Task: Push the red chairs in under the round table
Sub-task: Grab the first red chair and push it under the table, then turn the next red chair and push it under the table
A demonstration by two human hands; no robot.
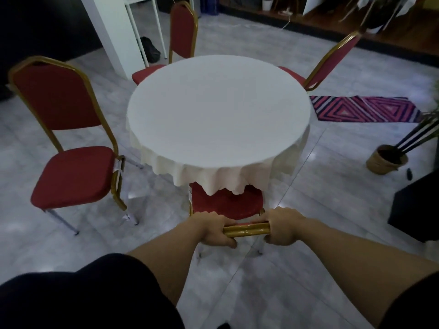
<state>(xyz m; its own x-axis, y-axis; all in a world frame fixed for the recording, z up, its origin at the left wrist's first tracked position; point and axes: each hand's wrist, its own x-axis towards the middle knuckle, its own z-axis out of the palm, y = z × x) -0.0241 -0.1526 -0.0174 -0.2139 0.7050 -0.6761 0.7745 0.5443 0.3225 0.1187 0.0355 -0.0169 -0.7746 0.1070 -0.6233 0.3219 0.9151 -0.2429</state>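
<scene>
A round table [218, 110] under a white cloth stands in the middle. Directly before me is a red chair [228, 203] with a gold frame, its seat partly beneath the cloth's hanging edge. My left hand [213, 230] and my right hand [283, 227] both grip the gold top rail of its backrest. Another red chair [71, 172] stands at the left, pulled away from the table and turned sideways. Two more red chairs, one at the far left [183, 32] and one at the far right [332, 58], have their seats partly under the table.
A striped pink rug [365, 108] lies right of the table. A potted plant in a woven basket [386, 160] and a dark box [418, 207] stand at the right. A white pillar [111, 32] rises behind. The floor is grey tile.
</scene>
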